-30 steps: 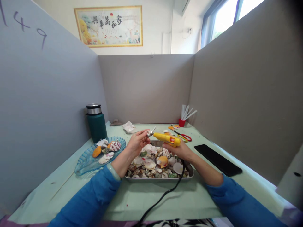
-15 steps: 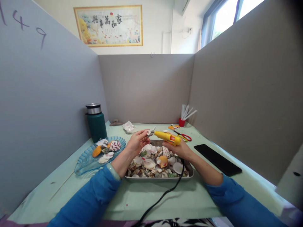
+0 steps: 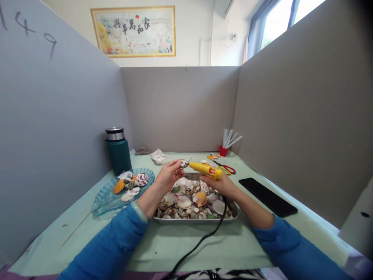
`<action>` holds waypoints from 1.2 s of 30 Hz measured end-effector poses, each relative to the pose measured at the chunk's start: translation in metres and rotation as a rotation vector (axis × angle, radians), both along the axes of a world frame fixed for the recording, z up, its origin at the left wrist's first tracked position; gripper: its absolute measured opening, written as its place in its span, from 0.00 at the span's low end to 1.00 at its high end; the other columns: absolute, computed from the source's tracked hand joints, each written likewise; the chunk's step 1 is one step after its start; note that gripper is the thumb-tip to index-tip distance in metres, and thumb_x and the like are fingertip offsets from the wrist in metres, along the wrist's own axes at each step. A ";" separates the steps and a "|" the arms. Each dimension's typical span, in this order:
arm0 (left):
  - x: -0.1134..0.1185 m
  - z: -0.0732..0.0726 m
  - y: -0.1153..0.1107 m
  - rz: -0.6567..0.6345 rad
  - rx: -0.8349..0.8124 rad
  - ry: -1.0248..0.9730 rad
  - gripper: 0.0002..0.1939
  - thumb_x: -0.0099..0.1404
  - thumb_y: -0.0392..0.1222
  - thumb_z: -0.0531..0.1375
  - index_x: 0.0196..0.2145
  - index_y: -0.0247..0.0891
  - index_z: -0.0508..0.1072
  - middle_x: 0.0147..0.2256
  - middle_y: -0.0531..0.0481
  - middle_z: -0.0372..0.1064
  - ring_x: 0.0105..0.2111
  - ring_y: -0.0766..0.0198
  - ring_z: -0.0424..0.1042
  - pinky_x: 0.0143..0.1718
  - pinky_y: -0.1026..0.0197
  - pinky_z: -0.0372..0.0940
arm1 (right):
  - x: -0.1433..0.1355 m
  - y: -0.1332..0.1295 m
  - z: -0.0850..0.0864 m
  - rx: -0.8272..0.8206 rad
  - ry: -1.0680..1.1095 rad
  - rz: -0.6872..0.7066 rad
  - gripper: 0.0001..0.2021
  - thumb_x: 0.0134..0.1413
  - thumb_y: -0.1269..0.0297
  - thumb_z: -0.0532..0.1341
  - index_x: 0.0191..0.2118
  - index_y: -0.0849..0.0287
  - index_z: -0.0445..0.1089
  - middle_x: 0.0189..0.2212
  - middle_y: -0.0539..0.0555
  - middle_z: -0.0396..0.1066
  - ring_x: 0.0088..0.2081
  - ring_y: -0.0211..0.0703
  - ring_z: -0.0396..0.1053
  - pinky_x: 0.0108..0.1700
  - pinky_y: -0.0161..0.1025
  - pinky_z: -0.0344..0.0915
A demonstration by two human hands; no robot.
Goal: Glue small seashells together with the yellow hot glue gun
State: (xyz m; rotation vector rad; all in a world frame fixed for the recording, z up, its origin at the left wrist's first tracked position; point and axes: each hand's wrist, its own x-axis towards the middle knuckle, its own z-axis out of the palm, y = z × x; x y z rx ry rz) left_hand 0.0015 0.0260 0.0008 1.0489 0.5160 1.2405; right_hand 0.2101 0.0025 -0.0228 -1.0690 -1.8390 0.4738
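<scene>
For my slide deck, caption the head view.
By a tray of shells, the right hand points a yellow glue gun toward a small piece in the left hand.

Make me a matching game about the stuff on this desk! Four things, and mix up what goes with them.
1. glue gun
2. bottle
3. little cup
4. plate

A. red, with white sticks in it
B. see-through blue, with shells on it
C. yellow, in the right hand
D. dark green, standing upright

Pairs: 1-C, 2-D, 3-A, 4-B

1 yellow glue gun (image 3: 205, 170), slightly tilted, tip leftward, just beside 1 small, partly hidden whitish piece (image 3: 183, 163)
</scene>
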 end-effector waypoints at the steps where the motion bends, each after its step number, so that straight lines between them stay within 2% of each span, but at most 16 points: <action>1: 0.000 0.000 0.000 0.002 0.001 0.002 0.14 0.53 0.38 0.65 0.38 0.32 0.73 0.26 0.50 0.69 0.22 0.72 0.67 0.27 0.68 0.65 | 0.000 0.001 0.000 -0.001 0.003 -0.008 0.16 0.47 0.50 0.61 0.29 0.60 0.65 0.17 0.47 0.63 0.18 0.34 0.61 0.20 0.31 0.58; 18: 0.000 0.000 0.000 0.008 0.001 -0.006 0.13 0.53 0.38 0.65 0.37 0.33 0.73 0.27 0.50 0.70 0.23 0.72 0.67 0.27 0.67 0.65 | -0.001 -0.004 0.004 -0.002 -0.012 0.068 0.13 0.48 0.53 0.61 0.29 0.59 0.64 0.18 0.48 0.63 0.18 0.34 0.60 0.21 0.32 0.59; 27: -0.001 -0.002 0.002 0.015 -0.006 0.010 0.15 0.53 0.38 0.65 0.39 0.33 0.73 0.25 0.50 0.69 0.23 0.71 0.67 0.28 0.67 0.66 | 0.001 0.000 0.003 0.004 -0.020 -0.012 0.15 0.48 0.51 0.60 0.29 0.60 0.66 0.17 0.47 0.63 0.19 0.34 0.61 0.21 0.31 0.58; 36: 0.000 -0.001 0.001 0.019 -0.001 0.010 0.15 0.52 0.39 0.65 0.38 0.33 0.74 0.26 0.51 0.69 0.23 0.72 0.67 0.27 0.68 0.65 | 0.001 -0.001 0.001 0.002 -0.038 0.005 0.16 0.49 0.50 0.60 0.30 0.61 0.65 0.17 0.47 0.64 0.19 0.34 0.61 0.21 0.31 0.58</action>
